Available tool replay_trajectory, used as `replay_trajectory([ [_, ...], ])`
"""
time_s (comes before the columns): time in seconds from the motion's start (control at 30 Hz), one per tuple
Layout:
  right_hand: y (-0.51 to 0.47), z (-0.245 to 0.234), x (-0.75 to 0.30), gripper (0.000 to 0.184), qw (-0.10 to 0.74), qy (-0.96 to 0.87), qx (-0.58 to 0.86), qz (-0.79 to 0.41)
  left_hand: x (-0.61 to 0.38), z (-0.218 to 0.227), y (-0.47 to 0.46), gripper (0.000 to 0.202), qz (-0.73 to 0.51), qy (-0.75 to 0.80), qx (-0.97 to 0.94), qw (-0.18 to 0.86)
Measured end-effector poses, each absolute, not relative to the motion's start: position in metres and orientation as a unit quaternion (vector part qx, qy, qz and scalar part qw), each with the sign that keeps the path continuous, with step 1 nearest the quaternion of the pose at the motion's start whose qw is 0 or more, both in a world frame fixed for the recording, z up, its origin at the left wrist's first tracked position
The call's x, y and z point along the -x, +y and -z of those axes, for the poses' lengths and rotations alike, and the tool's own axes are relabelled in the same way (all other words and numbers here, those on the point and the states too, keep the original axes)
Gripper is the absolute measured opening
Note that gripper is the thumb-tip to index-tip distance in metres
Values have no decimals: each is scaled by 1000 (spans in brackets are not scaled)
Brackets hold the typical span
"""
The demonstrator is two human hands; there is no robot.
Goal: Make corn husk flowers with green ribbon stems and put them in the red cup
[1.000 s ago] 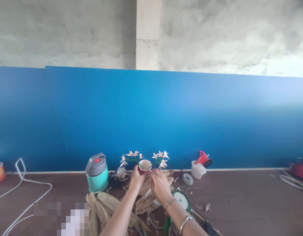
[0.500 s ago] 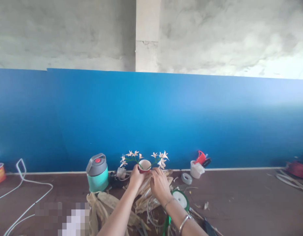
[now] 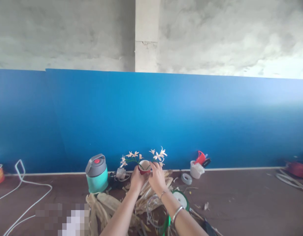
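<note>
My left hand (image 3: 137,180) is closed around the left side of a small red cup (image 3: 144,171) with a white inside, held above the dried husks. A sprig of pale artificial flowers (image 3: 130,154) on a green stem leans out over the cup's left rim. On the right, a second flower sprig (image 3: 159,155) rises behind the fingers of my right hand (image 3: 156,176). Those fingers are bent in a pinch at the cup's right rim, where the stem of this sprig passes; the fingertips partly cover the stem.
Dried husks (image 3: 103,206) spread under my arms, beside a green-edged ribbon spool (image 3: 180,199). A teal flask (image 3: 97,177) stands left. To the right are a tape roll (image 3: 186,178) and a white cup of tools (image 3: 197,170). A white cable (image 3: 38,184) crosses the far left; a blue panel (image 3: 151,114) stands behind.
My right hand has moved slightly left and up, closer to the cup's rim. The right sprig has shifted up and turned a little. My left hand and the cup have hardly moved.
</note>
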State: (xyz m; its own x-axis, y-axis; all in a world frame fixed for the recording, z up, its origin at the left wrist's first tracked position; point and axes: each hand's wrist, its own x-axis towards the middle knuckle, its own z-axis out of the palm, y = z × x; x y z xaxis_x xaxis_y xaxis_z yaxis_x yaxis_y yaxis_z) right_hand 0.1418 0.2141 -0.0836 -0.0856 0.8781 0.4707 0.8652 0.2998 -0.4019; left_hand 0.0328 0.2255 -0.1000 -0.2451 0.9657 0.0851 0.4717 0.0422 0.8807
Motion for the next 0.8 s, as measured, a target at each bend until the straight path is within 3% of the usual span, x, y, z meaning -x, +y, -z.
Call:
replay_trajectory([
  [0.43, 209, 87, -132, 59, 213, -746, 630, -5, -36, 96, 218, 30, -386, 689, -575, 216],
  [0.8, 199, 84, -136, 65, 181, -753, 632, 19, -39, 90, 213, 40, -365, 711, -566, 204],
])
